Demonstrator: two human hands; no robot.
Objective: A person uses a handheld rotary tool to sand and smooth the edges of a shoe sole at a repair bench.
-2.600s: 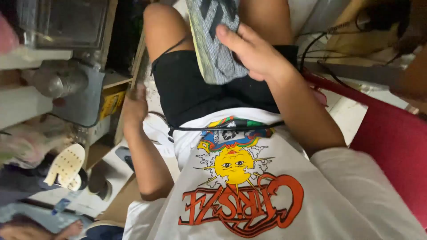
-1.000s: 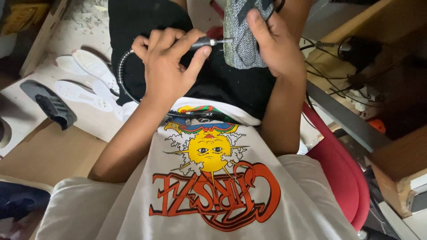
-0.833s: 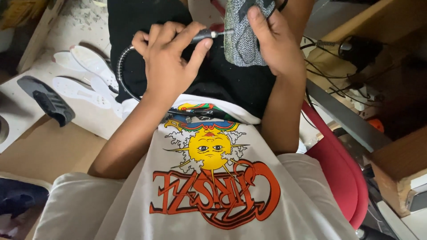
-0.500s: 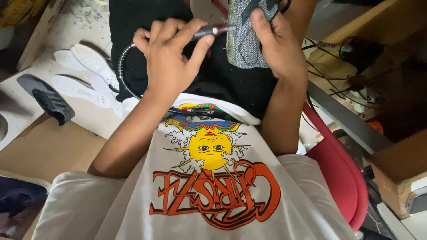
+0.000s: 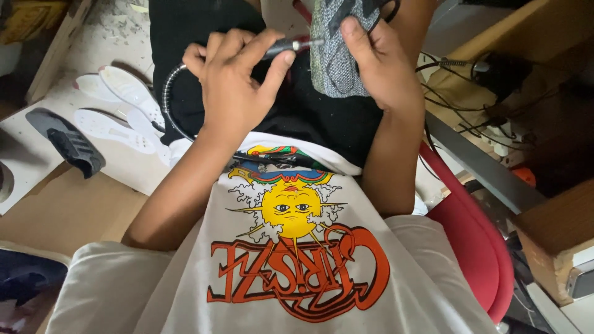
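- Head view looks straight down my own chest and lap; I sit on a red chair (image 5: 476, 241) in a white printed shirt (image 5: 291, 266) and black shorts (image 5: 185, 37).
- Left hand (image 5: 238, 89) is at frame left, over my lap. Its grip is clenched around a slim rotary tool (image 5: 281, 47), pen-fashion, thumb on the near side and fingers curled over the top.
- Tool has a dark barrel with a metal tip pointing right. The tip touches the left edge of the shoe.
- A ribbed metal hose (image 5: 170, 102) curves from behind the left hand down toward my waist.
- Right hand (image 5: 380, 68) is at frame right. Its grip is grasping the grey knit shoe (image 5: 337, 55), thumb pressed on the near face, fingers hidden behind it.
- Shoe is held upright over my lap between the two hands, far end cut off by the frame's top edge.
- On the floor at far left lie pale insoles (image 5: 120, 102), overlapping, and just near them a dark grey shoe sole (image 5: 65, 141) on white sheet.
- Brown cardboard (image 5: 68, 210) lies near my left elbow.
- At right, black cables (image 5: 458, 105) tangle over a wooden bench (image 5: 557, 216) beside the chair.
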